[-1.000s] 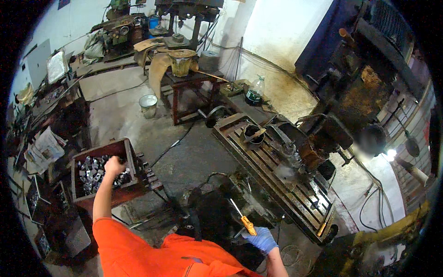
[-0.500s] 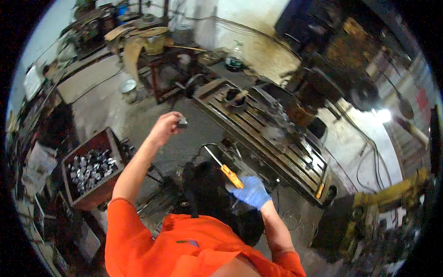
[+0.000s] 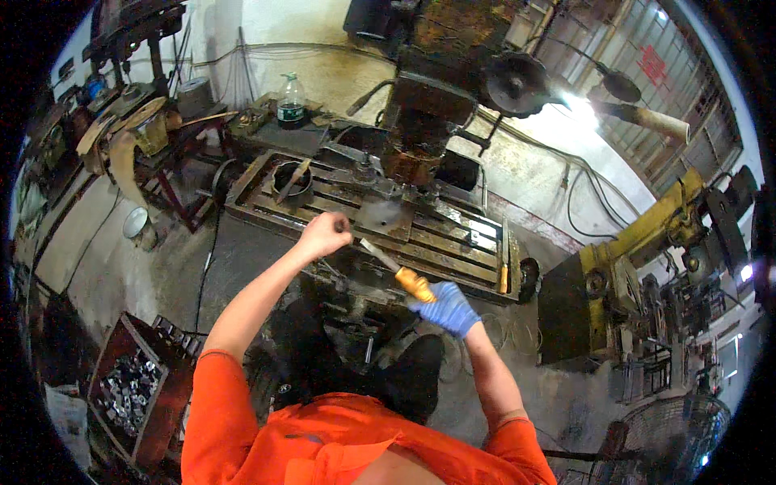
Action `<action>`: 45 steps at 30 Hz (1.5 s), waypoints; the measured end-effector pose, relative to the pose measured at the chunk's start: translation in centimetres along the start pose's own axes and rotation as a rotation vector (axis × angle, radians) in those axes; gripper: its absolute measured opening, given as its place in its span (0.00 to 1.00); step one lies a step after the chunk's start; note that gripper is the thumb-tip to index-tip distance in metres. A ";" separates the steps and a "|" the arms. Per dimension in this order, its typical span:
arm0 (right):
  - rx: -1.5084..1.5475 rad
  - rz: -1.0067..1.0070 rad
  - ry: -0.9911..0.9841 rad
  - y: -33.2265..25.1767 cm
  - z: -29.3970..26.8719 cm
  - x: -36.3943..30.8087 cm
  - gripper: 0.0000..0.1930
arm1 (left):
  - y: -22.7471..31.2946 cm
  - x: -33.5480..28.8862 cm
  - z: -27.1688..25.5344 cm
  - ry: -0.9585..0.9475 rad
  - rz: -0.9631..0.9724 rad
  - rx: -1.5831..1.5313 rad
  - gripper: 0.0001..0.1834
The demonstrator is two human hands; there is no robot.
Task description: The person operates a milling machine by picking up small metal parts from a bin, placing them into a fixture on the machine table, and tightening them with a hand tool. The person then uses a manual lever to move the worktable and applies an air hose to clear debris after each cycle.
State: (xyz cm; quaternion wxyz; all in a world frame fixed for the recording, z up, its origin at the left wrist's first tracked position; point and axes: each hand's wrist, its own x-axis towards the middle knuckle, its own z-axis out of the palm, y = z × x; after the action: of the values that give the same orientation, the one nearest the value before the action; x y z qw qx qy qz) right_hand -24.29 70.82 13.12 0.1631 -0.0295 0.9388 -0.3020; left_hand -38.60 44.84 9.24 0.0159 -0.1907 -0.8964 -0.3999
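Note:
My bare left hand (image 3: 323, 235) is closed in front of the slotted machine table (image 3: 267, 208). A small dark metal part (image 3: 340, 228) shows between its fingertips, mostly hidden by them. My right hand (image 3: 449, 309), in a blue glove, is wrapped round the orange-yellow handle of a screwdriver (image 3: 414, 284). Its metal shaft points up and left toward my left hand, the tip a little apart from the fingers. The shaft is blurred.
A wooden box (image 3: 158, 404) of small metal parts stands at lower left. On the machine table are a dark pot with a brush (image 3: 293, 179) and a yellow-handled tool (image 3: 504, 279). The machine head (image 3: 428, 105) rises behind. A bottle (image 3: 291, 101) stands at the back, a fan (image 3: 667, 440) at lower right.
My view has turned right, toward the machine. My left hand has come in from beside the box with the small part, close to the screwdriver's tip. The right hand still holds the screwdriver.

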 end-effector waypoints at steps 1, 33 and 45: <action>0.240 -0.171 0.226 1.0 -0.3 0.3 0.15 | 0.9 1.4 0.8 0.018 -0.024 0.040 0.17; 0.580 0.240 0.498 15.0 6.5 -1.4 0.23 | 0.6 9.3 5.3 0.011 0.410 0.542 0.12; 0.583 0.254 0.590 14.8 2.8 -7.0 0.16 | 1.6 11.6 9.9 0.202 0.271 0.423 0.12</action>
State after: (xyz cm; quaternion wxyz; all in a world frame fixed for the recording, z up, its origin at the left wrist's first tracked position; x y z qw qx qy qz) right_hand -16.13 82.40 4.50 -0.0748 0.2210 0.8167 -0.5277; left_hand -47.60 56.75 5.74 0.1981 -0.2606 -0.9201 -0.2150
